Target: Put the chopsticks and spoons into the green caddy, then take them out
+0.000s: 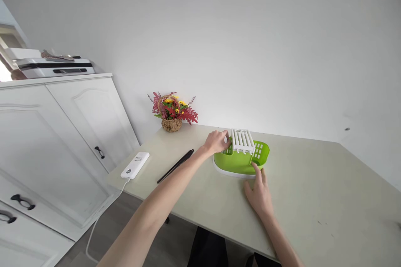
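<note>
A light-green plastic caddy (233,163) with slotted ends stands on a white base tray (231,173). Across its middle lies a white slotted rack (242,141) with small hooks along the front. My left hand (216,141) is closed at the caddy's left end, fingers bent over the rim beside the rack; its fingertips are partly hidden. At the front right, my right hand (259,194) has its fingers on the caddy's rim, with the thumb lower down near the base. Black chopsticks or thin rods (175,166) lie left of the caddy, under no hand.
A white power bank (135,165) with a white cable (108,207) hanging over the edge lies at the table's left. Behind stands a wicker flower basket (171,124) near the wall. White cabinets (56,133) flank the table (313,183), with a printer-like device (56,68) on top.
</note>
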The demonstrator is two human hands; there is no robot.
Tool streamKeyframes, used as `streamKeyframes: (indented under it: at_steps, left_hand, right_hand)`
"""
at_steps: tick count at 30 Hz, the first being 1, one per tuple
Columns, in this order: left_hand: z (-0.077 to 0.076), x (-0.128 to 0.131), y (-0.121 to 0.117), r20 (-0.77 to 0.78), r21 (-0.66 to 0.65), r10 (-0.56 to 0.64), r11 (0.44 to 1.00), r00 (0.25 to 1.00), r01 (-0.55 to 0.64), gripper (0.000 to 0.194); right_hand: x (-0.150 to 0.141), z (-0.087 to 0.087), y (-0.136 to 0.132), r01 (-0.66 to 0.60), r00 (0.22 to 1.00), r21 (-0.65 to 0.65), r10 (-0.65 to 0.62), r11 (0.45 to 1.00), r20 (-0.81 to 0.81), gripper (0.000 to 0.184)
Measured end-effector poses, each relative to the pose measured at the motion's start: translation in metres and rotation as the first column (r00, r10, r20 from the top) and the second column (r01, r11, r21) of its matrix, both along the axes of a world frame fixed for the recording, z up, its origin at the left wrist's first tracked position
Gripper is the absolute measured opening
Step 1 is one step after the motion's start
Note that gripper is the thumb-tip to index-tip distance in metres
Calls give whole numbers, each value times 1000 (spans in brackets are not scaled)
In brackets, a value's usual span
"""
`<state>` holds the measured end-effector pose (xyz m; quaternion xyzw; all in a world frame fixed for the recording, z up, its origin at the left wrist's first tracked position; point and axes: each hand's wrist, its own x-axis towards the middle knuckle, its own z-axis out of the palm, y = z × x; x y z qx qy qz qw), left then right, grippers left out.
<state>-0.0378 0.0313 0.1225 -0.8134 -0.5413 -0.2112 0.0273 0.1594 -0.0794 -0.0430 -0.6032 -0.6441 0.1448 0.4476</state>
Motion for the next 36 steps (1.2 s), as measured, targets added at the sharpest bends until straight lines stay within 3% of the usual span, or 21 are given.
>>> streamKeyframes:
  at_steps: [10, 18, 20, 24, 30, 33, 36]
  left_hand:
    - [6, -2, 6, 118, 121, 74, 989, 990, -89, 12]
    - [33, -18, 15, 294, 180, 143, 963, 945, -202, 13]
    - [40, -26, 17, 433, 167, 146, 957, 890, -238, 10]
    - [48, -46, 26, 712, 52, 200, 941, 673, -335, 8]
    - [43, -93, 42, 830, -167, 370, 879, 418, -447, 22]
    - [38, -121, 42, 818, -272, 438, 866, 373, -420, 25]
    - [30, -149, 33, 772, -348, 485, 863, 410, -366, 25]
  right_hand:
    - [-2, 2, -3, 26, 1000, -36, -26, 999, 0, 71]
    - [-1, 3, -3, 2, 1000, -16, -2, 1000, -3, 74]
    - [-1, 3, -3, 0, 1000, -31, -1, 1000, -8, 73]
    - [-1, 3, -3, 10, 1000, -48, -11, 999, -14, 73]
    - [-1, 3, -3, -9, 1000, 5, 9, 1000, -6, 74]
    - [-1, 2, -3, 1, 1000, -15, -1, 1000, -7, 73]
    - [-2, 2, -3, 11, 1000, -47, -11, 999, -7, 71]
